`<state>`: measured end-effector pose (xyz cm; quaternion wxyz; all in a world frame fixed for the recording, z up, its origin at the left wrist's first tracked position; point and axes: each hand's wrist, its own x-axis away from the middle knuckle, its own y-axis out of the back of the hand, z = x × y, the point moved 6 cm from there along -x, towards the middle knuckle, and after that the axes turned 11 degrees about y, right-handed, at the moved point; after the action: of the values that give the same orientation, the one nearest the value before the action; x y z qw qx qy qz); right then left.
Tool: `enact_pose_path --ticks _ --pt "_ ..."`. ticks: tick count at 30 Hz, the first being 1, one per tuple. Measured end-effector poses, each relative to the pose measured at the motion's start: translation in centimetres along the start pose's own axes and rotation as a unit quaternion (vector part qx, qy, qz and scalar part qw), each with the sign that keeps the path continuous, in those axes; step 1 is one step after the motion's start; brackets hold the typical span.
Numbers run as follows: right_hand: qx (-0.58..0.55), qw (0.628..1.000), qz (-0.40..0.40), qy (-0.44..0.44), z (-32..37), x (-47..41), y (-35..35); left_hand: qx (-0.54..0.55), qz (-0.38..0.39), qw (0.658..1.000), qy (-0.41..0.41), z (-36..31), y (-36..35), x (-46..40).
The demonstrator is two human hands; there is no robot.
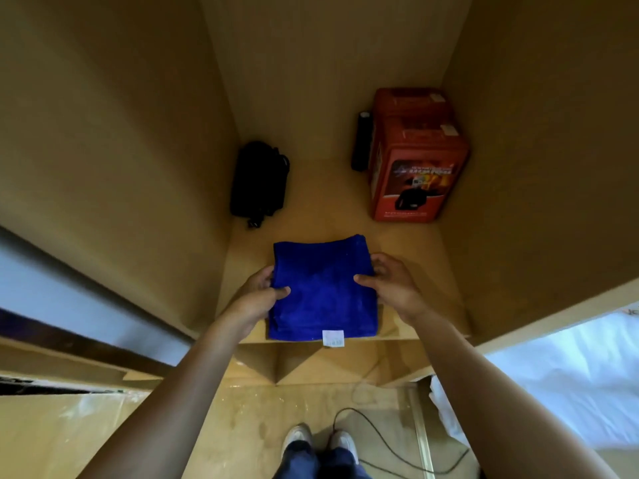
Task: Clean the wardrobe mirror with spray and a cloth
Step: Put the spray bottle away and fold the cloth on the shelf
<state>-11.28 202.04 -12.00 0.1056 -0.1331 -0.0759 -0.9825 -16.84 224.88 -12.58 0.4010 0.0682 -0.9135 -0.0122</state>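
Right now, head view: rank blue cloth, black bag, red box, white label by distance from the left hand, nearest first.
1. Blue cloth: held in the left hand, at its left edge.
2. White label: on the cloth's near edge, right of the hand.
3. Black bag: beyond the hand, against the left wall.
4. Red box: back right corner, across the shelf.

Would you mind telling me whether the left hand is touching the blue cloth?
Touching. The head view shows the left hand gripping the folded blue cloth at its left edge, thumb lying on top of the fabric.
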Motion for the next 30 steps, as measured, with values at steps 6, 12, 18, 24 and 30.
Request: enact_pose_path --ticks 6,12,18,24,30 --pt "0.139 0.990 0.014 -0.018 -0.3 -2.6 0.9 -0.109 -0.141 0.984 -0.016 -2.4 2.3 -2.1" --pt "0.121 0.992 -0.012 -0.011 0.4 -5.1 0.9 -0.148 -0.087 0.985 0.001 -5.6 1.1 -3.9" --pt "0.118 0.990 0.053 -0.049 0.4 -6.6 0.3 -0.192 -0.043 0.980 0.039 -6.5 0.0 -4.3" --pt "0.112 0.988 0.086 -0.055 1.3 -6.3 0.5 -0.185 -0.010 0.982 0.039 -6.9 0.2 -3.9" --pt "0.035 0.998 0.042 0.034 2.0 -4.4 1.4 -0.150 -0.045 0.983 -0.098 -6.8 1.4 -1.7"
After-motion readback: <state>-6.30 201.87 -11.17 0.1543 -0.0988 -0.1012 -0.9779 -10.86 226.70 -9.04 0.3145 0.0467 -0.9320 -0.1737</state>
